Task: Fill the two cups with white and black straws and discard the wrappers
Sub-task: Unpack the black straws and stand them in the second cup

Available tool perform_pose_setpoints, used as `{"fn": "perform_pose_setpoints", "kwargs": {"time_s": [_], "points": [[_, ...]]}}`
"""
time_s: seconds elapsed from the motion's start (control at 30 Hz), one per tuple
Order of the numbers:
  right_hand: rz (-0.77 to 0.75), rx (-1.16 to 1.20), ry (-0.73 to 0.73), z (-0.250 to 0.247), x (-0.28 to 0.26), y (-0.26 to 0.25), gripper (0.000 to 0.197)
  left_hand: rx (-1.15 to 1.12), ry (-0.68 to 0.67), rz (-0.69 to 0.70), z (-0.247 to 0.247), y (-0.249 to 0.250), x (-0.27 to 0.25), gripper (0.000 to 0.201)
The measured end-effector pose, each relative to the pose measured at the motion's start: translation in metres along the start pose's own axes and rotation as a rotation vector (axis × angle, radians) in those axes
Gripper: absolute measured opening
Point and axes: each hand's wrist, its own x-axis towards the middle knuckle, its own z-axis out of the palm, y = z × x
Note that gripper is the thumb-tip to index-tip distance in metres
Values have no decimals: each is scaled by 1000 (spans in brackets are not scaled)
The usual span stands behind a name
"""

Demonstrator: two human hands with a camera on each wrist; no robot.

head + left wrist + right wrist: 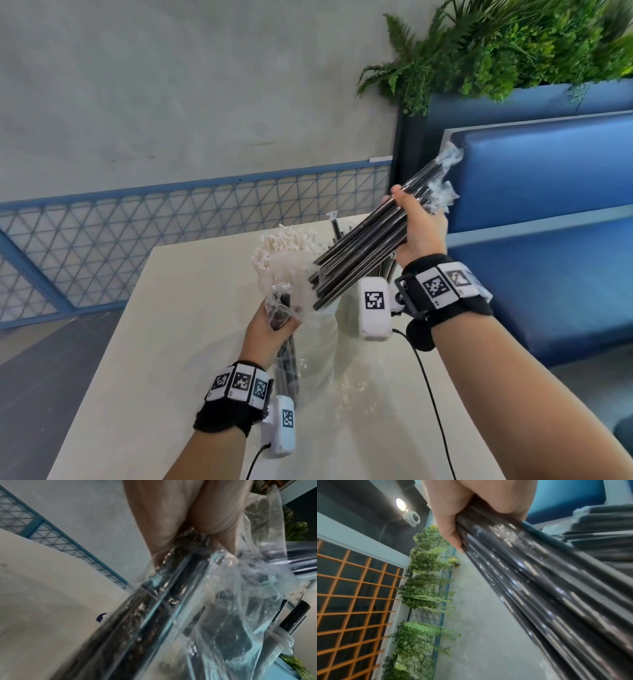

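Observation:
My right hand [416, 219] grips a thick bundle of black straws [363, 250] in thin clear sleeves and holds it tilted above the table, lower ends pointing down-left. The right wrist view shows that hand [471, 515] wrapped round the black straws [539, 588]. My left hand [275, 320] grips the bunched top of a clear plastic bag [284, 301] that has a few black straws inside. Up close, the left hand [180, 524] pinches the bag [240, 601]. Behind the hands, white straws [287, 246] stand packed upright; their cup is mostly hidden. One black straw [335, 226] stands behind them.
The cream table [164, 342] carries crumpled clear wrapping [346, 383] near its middle. A blue bench [548, 240] stands close on the right, with green plants [496, 44] above it. A blue mesh rail [171, 222] runs along the wall behind.

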Motion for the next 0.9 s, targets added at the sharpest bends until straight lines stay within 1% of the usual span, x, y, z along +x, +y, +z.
{"fn": "perform_pose_setpoints", "kwargs": {"time_s": [0.03,0.1,0.23,0.27,0.3,0.37,0.4,0.47,0.53,0.67,0.8,0.9], "points": [[-24,6,24,0,2,-7,42,10,9,-1,-1,-2,1,40],[-92,32,41,1,5,-20,40,13,15,-8,-2,-4,2,40],[-293,40,18,9,9,-42,16,-1,24,-7,-2,-2,2,39],[-341,13,0,10,10,-43,16,1,24,-2,-2,-2,2,38],[-382,-41,-22,11,12,-42,20,5,27,-2,-2,-2,2,38],[-434,-224,-71,12,14,-32,31,8,33,-9,-2,-2,2,37],[-442,-326,-91,11,15,-23,31,6,33,-11,-1,-1,2,36],[-414,-493,-109,6,17,0,29,14,27,-8,-1,1,1,35],[-352,-609,-103,-2,19,26,32,10,20,-7,-1,2,0,34],[-252,-696,-86,-17,24,63,30,-12,23,-26,-3,1,0,37],[-231,-734,-86,-20,33,77,32,-38,15,-40,-2,2,-1,36],[-198,-821,-103,-28,36,91,31,-40,1,-32,-1,5,-2,37]]}}
